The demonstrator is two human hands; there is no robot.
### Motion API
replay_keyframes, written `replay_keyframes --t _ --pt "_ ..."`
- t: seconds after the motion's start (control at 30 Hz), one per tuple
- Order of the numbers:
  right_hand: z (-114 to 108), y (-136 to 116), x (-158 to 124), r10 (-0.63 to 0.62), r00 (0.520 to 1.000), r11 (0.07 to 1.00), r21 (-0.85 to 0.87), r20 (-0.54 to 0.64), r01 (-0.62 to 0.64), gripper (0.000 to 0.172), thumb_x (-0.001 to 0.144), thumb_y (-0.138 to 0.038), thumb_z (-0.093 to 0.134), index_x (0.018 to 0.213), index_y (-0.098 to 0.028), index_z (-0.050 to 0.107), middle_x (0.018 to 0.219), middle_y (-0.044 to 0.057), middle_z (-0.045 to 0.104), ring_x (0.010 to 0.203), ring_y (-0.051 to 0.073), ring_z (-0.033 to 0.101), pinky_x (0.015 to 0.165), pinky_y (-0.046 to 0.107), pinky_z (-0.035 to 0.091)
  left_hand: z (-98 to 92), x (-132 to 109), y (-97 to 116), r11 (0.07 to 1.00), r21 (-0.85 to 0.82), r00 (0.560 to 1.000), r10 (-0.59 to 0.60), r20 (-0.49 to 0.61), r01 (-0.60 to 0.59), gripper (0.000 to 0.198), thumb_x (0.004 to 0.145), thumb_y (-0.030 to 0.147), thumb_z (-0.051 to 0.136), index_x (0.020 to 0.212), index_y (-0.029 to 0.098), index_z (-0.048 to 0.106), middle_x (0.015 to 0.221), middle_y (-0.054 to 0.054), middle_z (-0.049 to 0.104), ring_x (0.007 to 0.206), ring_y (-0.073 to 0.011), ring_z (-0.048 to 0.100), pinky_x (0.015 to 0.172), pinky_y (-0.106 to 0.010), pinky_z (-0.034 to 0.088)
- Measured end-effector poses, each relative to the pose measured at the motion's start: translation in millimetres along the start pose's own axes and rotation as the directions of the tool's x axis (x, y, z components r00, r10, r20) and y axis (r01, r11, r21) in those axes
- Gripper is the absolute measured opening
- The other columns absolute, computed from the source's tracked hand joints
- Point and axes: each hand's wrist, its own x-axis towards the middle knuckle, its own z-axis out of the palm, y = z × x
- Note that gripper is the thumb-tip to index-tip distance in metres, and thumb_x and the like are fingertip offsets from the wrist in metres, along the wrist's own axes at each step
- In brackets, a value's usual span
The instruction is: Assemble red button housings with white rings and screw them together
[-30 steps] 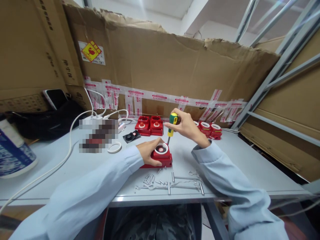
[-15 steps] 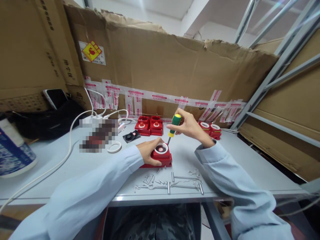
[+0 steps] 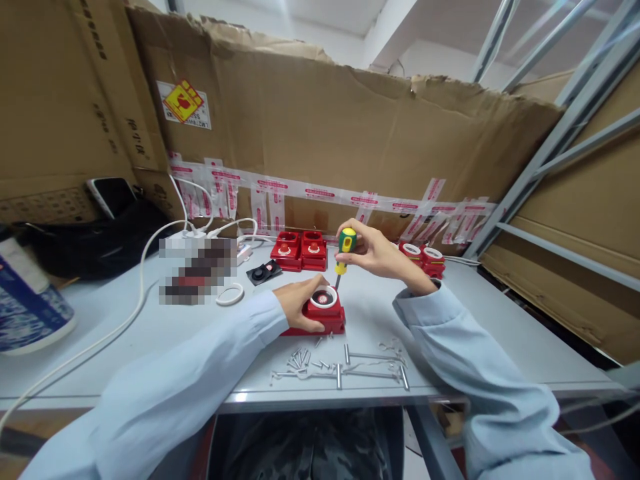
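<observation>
My left hand is closed round the left side of a red plastic housing that lies on the table. A white ring with a dark round centre sits on top of that housing. Between the fingers of my right hand is a screwdriver with a green and yellow handle. It stands nearly upright, and its tip meets the far right corner of the housing. Whether a screw is under the tip cannot be made out.
Several screws and metal rods lie near the table's front edge. Behind stand two red housings, with more red parts at the right. A loose white ring and a black part lie left. A white cable crosses the left side.
The screwdriver's handle has tipped a little to the left and stands more upright, and the fingers of my right hand have shifted round it. My left hand and the housing stay in place.
</observation>
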Motion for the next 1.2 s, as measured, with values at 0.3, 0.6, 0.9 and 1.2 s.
replay_keyframes --t 0.3,0.6,0.9,1.2 --pt "22.3 4.9 3.6 0.014 0.965 0.958 -0.273 -0.261 -0.088 0.040 0.076 -0.031 0.058 0.110 -0.023 0.040 0.070 -0.005 0.050 0.057 0.011 0.048 0.058 0.026 0.040 0.4 1.2 -2.6 1.000 0.007 1.000 0.006 0.002 -0.006 0.067 0.057 0.041 0.072 0.112 0.020 0.039 0.110 -0.009 0.058 0.095 -0.0264 0.059 0.083 -0.035 0.045" --pt "-3.2 1.5 -2.6 0.001 1.000 0.998 -0.055 -0.028 -0.003 0.030 0.076 -0.024 0.059 0.102 -0.022 0.043 0.082 -0.001 0.053 0.071 0.012 0.055 0.063 0.026 0.044 0.4 1.2 -2.8 1.000 0.024 1.000 0.001 0.011 -0.001 0.068 0.057 0.042 0.071 0.113 0.021 0.038 0.110 -0.008 0.058 0.094 -0.0255 0.059 0.083 -0.034 0.044" --pt "13.6 -0.6 -0.6 -0.008 0.971 0.956 -0.287 -0.238 -0.063 0.028 0.076 -0.034 0.060 0.097 -0.022 0.045 0.064 -0.006 0.047 0.055 0.010 0.044 0.055 0.024 0.038 -0.9 0.0 -1.3 1.000 0.020 0.999 -0.021 0.037 0.020 0.071 0.059 0.046 0.071 0.115 0.021 0.036 0.109 -0.008 0.058 0.094 -0.0264 0.059 0.082 -0.035 0.045" --pt "-3.8 -2.5 -0.6 -0.024 0.999 0.999 0.031 0.048 0.023 0.030 0.077 -0.022 0.058 0.105 -0.021 0.047 0.086 0.001 0.056 0.079 0.014 0.059 0.070 0.028 0.048 0.5 0.2 -2.5 0.999 0.007 0.999 -0.035 0.021 0.035 0.072 0.057 0.048 0.073 0.114 0.023 0.037 0.110 -0.007 0.059 0.095 -0.0269 0.060 0.082 -0.035 0.044"
